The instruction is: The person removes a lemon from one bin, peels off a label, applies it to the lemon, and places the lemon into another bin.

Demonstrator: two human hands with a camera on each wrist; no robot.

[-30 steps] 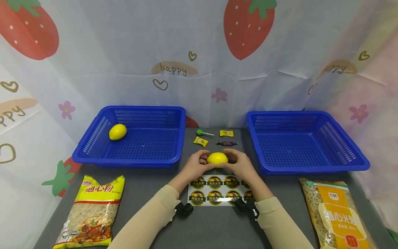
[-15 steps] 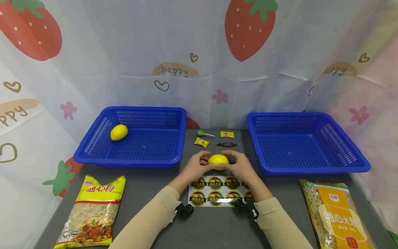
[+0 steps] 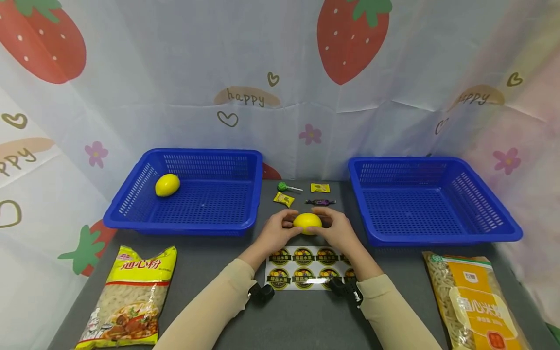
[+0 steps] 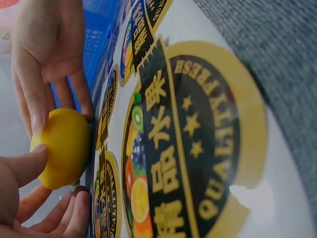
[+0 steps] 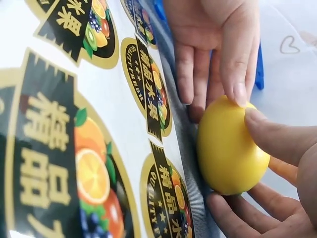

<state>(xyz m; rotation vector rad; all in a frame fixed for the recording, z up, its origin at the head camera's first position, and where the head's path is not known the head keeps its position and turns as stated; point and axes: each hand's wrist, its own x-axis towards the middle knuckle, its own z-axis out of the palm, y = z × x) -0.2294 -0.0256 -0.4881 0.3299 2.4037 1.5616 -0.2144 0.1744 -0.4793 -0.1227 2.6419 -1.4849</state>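
Note:
A yellow lemon (image 3: 307, 222) sits at the middle of the grey table, just beyond a sheet of round fruit stickers (image 3: 306, 268). My left hand (image 3: 279, 230) grips its left end and my right hand (image 3: 337, 229) grips its right end. The left wrist view shows the lemon (image 4: 62, 148) with my left thumb on its side and fingers beneath, and the right hand (image 4: 49, 54) opposite. From the right wrist, the lemon (image 5: 228, 148) lies beside the sticker sheet (image 5: 74, 124), thumbs of both hands on top and fingers curled under it.
A blue basket (image 3: 131, 214) at the left holds a second lemon (image 3: 167, 185). Another blue basket (image 3: 442, 236) stands at the right. A green lollipop (image 3: 283, 186) and three wrapped sweets (image 3: 319, 188) lie behind the hands. Pasta bags lie front left (image 3: 127, 296) and front right (image 3: 474, 301).

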